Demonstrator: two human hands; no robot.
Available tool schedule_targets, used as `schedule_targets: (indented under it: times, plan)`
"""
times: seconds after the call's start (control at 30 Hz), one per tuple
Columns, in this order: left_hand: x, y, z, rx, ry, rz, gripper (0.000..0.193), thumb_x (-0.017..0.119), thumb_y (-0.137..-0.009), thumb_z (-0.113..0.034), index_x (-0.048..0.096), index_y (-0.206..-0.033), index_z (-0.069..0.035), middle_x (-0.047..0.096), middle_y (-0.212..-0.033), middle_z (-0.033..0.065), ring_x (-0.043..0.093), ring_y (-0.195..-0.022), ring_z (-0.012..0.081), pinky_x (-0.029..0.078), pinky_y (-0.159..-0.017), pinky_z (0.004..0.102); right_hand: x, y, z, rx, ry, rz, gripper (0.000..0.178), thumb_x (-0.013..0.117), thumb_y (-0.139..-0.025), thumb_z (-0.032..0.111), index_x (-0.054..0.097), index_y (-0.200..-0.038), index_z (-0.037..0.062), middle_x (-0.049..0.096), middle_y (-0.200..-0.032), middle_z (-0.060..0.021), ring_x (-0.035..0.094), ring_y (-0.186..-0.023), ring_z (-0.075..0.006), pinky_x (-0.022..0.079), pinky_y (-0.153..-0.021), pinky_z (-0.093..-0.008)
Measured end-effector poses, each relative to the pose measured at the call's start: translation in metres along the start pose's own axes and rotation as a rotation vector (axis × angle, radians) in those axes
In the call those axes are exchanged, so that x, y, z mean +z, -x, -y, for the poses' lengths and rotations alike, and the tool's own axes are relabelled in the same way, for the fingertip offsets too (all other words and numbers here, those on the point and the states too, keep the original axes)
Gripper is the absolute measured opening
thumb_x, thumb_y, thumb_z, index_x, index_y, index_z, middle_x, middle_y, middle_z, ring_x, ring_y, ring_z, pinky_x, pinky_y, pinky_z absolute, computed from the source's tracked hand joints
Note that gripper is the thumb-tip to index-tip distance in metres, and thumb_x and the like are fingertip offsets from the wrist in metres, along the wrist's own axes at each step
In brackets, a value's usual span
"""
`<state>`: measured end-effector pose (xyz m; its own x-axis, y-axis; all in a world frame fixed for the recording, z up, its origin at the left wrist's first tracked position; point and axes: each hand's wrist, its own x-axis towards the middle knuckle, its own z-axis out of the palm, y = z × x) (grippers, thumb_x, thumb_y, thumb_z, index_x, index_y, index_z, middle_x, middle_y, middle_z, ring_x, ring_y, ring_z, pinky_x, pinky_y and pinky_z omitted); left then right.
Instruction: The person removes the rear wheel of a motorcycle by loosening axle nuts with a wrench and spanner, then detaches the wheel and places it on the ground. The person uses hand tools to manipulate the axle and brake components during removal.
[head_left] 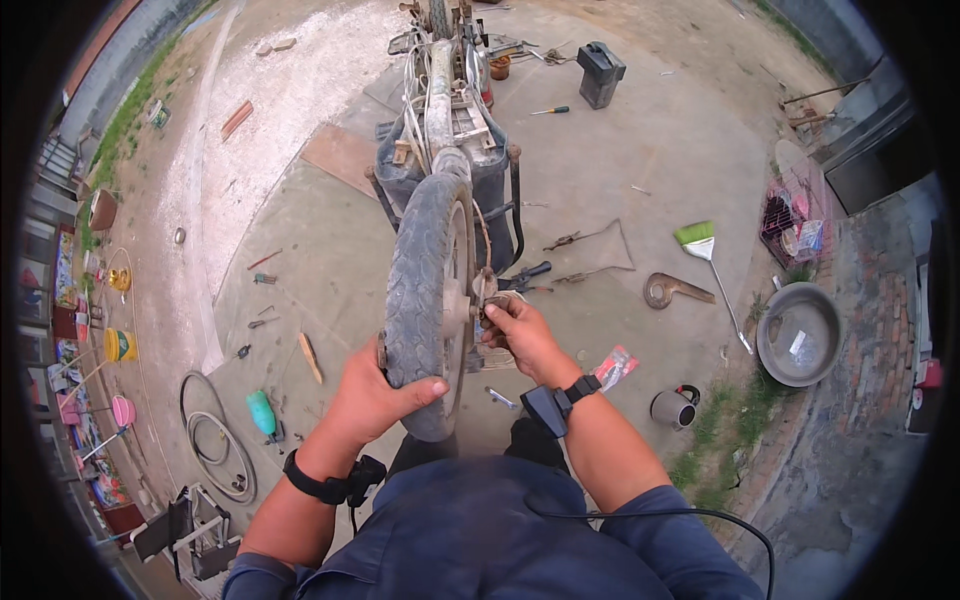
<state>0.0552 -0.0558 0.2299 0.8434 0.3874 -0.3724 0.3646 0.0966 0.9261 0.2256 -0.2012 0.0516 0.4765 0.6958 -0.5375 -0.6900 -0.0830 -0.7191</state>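
Note:
A wheel with a worn black tyre stands upright in front of me, on the end of a stripped vehicle frame. My left hand grips the tyre's near left side, thumb across the tread and fingers mostly hidden beyond it. At the right of the hub, the fingers of my right hand are pinched together by the axle end. What they hold there is too small to name. Just beyond that hand lie dark-handled pliers on the ground.
Tools lie about on the concrete: a screwdriver, a wrench, a wooden stick. To the left are a green bottle and a coiled hose. A broom, a metal basin and a mug stand right.

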Motion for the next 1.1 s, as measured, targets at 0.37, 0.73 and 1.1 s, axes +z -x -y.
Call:
schedule_targets:
  times: [0.37, 0.73, 1.1]
  plan:
    - [0.002, -0.004, 0.014, 0.07, 0.029, -0.088, 0.075, 0.085, -0.076, -0.034, 0.053, -0.127, 0.009, 0.066, -0.114, 0.0129, 0.062, -0.104, 0.0184, 0.05, -0.093, 0.0339, 0.003, 0.003, 0.006, -0.003, -0.032, 0.014, 0.017, 0.064, -0.099, 0.023, 0.057, -0.099, 0.0071, 0.065, -0.085, -0.0044, 0.062, -0.068, -0.0133, 0.05, -0.062, -0.027]
    - [0.011, -0.004, 0.007, 0.048, 0.095, -0.168, 0.058, 0.082, -0.08, -0.029, 0.059, -0.118, 0.008, 0.067, -0.106, 0.0103, 0.061, -0.096, 0.015, 0.051, -0.087, 0.0318, 0.002, 0.001, 0.002, -0.01, -0.081, -0.023, 0.014, 0.064, -0.098, 0.019, 0.058, -0.098, 0.0065, 0.064, -0.082, -0.0039, 0.061, -0.066, -0.0126, 0.047, -0.059, -0.026]
    - [0.014, -0.002, 0.014, 0.067, 0.121, -0.194, 0.054, 0.082, -0.08, -0.03, 0.062, -0.112, 0.008, 0.068, -0.099, 0.0091, 0.062, -0.09, 0.0143, 0.052, -0.081, 0.032, 0.005, 0.006, 0.003, -0.015, -0.109, -0.063, 0.014, 0.063, -0.098, 0.019, 0.058, -0.1, 0.0056, 0.063, -0.082, -0.0035, 0.06, -0.065, -0.0119, 0.047, -0.06, -0.0254]
